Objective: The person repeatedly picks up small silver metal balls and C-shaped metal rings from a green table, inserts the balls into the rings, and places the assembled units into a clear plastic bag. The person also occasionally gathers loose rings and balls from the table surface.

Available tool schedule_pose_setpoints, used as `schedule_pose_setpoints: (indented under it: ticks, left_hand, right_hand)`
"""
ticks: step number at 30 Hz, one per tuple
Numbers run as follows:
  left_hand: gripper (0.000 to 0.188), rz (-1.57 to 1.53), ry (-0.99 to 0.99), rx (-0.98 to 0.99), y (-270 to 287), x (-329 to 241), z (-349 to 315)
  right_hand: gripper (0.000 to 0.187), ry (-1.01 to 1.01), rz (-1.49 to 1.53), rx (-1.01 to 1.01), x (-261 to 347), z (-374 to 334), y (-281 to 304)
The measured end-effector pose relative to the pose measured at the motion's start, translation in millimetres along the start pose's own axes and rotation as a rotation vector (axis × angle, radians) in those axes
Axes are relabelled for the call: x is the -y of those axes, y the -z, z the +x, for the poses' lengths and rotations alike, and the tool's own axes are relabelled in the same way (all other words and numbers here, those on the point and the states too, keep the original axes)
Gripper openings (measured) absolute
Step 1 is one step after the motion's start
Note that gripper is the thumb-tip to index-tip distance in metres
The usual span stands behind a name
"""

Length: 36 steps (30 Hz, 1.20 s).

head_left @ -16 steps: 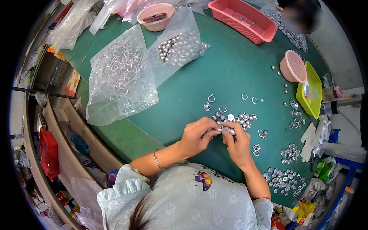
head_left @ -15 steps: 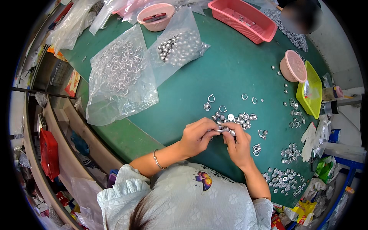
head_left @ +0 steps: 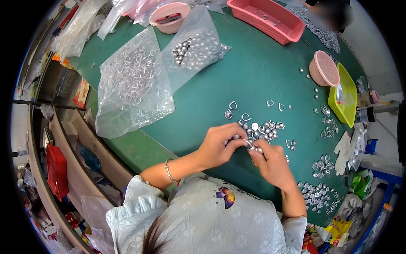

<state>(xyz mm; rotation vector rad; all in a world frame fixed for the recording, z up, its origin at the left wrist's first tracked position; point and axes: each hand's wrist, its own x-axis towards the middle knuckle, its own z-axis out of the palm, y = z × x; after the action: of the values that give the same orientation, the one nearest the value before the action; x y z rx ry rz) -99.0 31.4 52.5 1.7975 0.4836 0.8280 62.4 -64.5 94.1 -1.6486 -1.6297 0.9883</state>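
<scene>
Over the near middle of the green table, my two hands meet with their fingertips pinched together. My left hand point(head_left: 220, 146) grips a small silver metal ring point(head_left: 248, 143). My right hand point(head_left: 275, 166) pinches a small rounded silver metal piece point(head_left: 253, 148) right against that ring; fingers partly hide both. Just beyond my fingertips lies a loose pile of round silver beads point(head_left: 270, 129), with a few open rings among them. A single open ring point(head_left: 245, 117) and a ring beside a bead point(head_left: 229, 114) lie a little farther off.
At the left lie a clear bag of rings point(head_left: 135, 72) and a bag of silver beads point(head_left: 196, 53). Beyond are a pink bowl point(head_left: 170, 8) and a pink basket point(head_left: 270, 23). To the right stand a green basket point(head_left: 347, 99), ring clusters point(head_left: 323, 166) and finished-looking pieces point(head_left: 317, 197).
My right hand has shifted slightly right and toward me, turning its wrist. The fingertips of both hands stay together, and the ring between them shows more clearly.
</scene>
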Motion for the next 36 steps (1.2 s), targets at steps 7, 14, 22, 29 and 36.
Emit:
schedule_pose_setpoints:
  ticks: [7, 14, 22, 29, 36]
  left_hand:
    - [0.008, -0.223, 0.204, 0.006, -7, -10, 4]
    - [0.010, -0.104, 0.159, -0.169, -25, -7, -11]
    - [0.008, -0.131, 0.097, -0.251, -32, -9, -12]
    - [0.010, -0.208, 0.148, -0.262, -27, -11, -7]
    - [0.014, 0.192, 0.478, -0.113, -2, 27, 1]
  right_hand:
    - [0.011, -0.250, 0.679, 0.186, -19, 5, 6]
    - [0.011, -0.173, 0.320, -0.105, -5, -6, -11]
    - [0.014, 0.003, 0.028, -0.227, -6, -10, -20]
    - [0.022, -0.394, 0.845, 0.196, -15, -13, 0]
    - [0.017, -0.416, 1.288, 0.021, -51, -12, -1]
